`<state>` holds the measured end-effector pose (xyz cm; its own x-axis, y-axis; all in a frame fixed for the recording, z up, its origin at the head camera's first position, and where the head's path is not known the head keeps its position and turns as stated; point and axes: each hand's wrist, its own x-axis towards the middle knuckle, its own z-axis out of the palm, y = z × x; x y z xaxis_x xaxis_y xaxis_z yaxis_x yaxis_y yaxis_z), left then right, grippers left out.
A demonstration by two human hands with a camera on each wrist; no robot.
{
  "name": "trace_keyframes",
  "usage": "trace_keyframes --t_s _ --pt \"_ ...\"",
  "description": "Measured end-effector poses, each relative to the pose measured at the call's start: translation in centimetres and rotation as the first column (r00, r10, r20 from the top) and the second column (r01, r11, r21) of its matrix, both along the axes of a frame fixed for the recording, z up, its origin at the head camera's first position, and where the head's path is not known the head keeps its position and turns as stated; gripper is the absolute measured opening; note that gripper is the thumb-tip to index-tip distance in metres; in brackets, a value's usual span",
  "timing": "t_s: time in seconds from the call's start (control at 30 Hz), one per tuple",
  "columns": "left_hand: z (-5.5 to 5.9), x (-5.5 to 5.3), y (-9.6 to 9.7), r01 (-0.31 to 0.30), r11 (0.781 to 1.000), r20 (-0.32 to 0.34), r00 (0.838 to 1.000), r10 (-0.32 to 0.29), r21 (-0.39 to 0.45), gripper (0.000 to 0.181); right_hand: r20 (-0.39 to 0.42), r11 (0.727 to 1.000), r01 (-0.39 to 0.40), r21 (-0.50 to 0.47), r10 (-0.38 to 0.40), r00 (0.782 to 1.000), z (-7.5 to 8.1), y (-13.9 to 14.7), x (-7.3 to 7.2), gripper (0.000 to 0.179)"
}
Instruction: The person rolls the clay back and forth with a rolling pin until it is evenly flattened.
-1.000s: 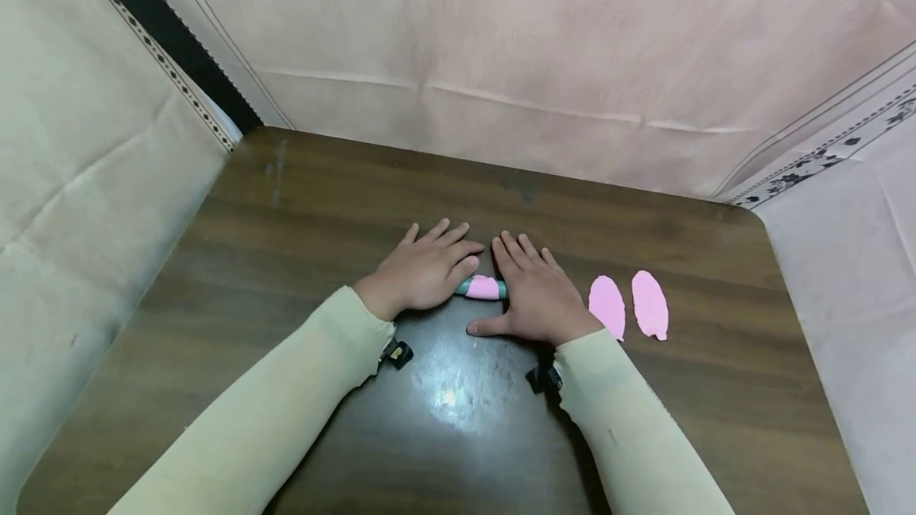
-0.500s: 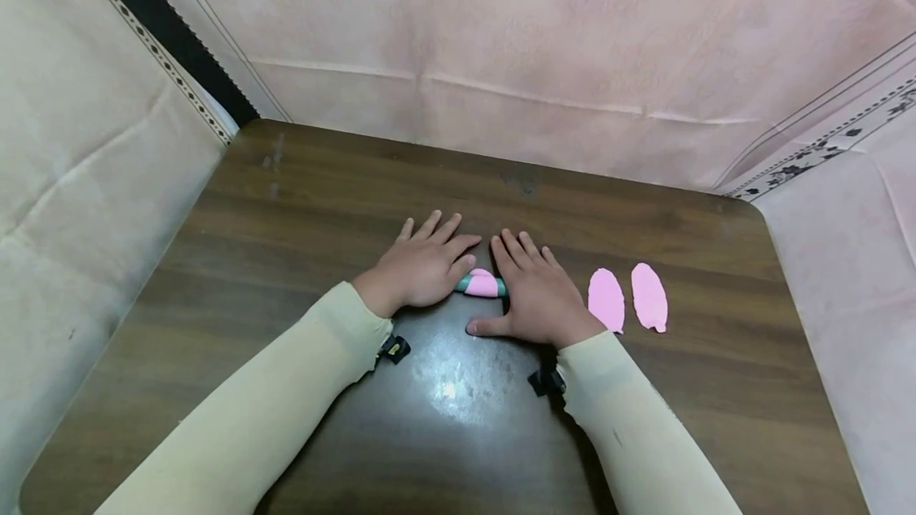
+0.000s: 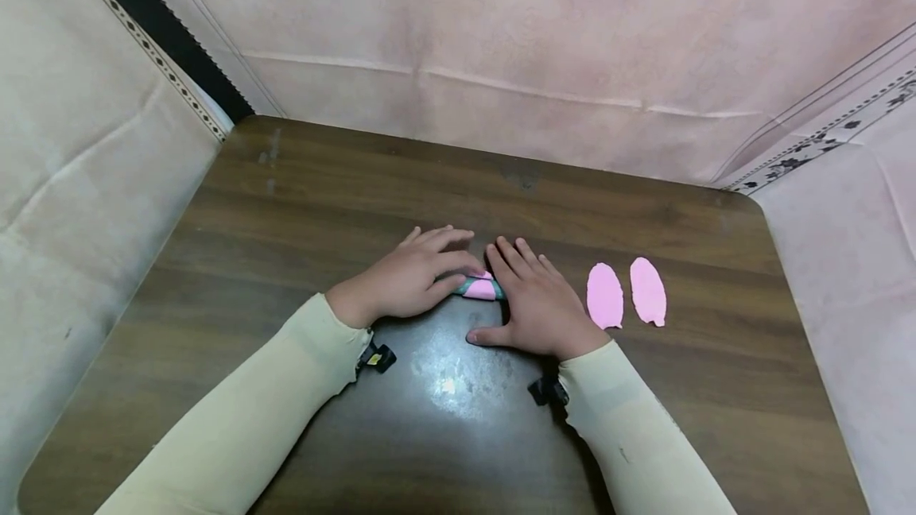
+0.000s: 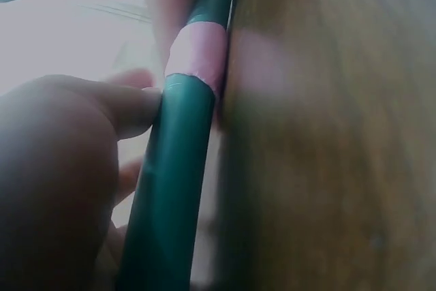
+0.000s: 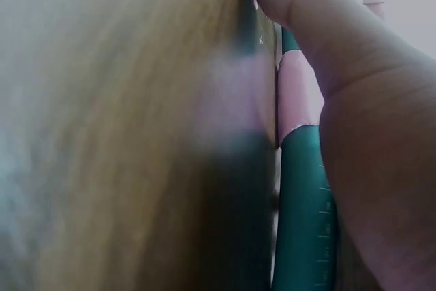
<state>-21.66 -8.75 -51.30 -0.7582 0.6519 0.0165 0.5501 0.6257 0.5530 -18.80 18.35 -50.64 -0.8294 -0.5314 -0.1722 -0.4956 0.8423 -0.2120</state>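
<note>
A green rod (image 5: 300, 202) with small scale marks lies crosswise on the table, much of its length under the two hands in the head view. A thin pink piece (image 3: 481, 288) is wrapped round its middle. My left hand (image 3: 404, 280) grips the rod, thumb on the near side and fingers arched over the far side. Its index fingertip touches the edge of the pink piece. My right hand (image 3: 540, 304) rests across the rod's right part with fingers straight and thumb spread out. In the left wrist view the thumb (image 4: 139, 110) lies against the rod.
Two flat pink ovals (image 3: 604, 296) lie side by side on the brown wooden table (image 3: 358, 173), right of the right hand. Pale cloth (image 3: 501, 54) hangs behind the table and at both sides. Black wrist cameras (image 3: 377, 358) sit under the sleeves.
The left hand has drawn slightly left and its spread fingers have bent toward the rod and the pink piece. The right hand stays nearly in place. The head view has tilted a little.
</note>
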Motion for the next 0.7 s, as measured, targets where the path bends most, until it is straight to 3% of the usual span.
trace_keyframes --t_s 0.43,0.7 --pt "0.9 0.7 0.3 -0.007 0.991 0.032 0.999 0.012 -0.13 0.045 -0.017 1.0 0.007 0.013 -0.007 1.0 0.0 -0.1 0.7 0.132" --pt "1.0 1.6 0.5 0.058 0.969 0.027 0.998 -0.053 -0.241 0.058 -0.011 1.0 -0.011 0.021 0.011 1.0 0.2 -0.2 2.2 0.134"
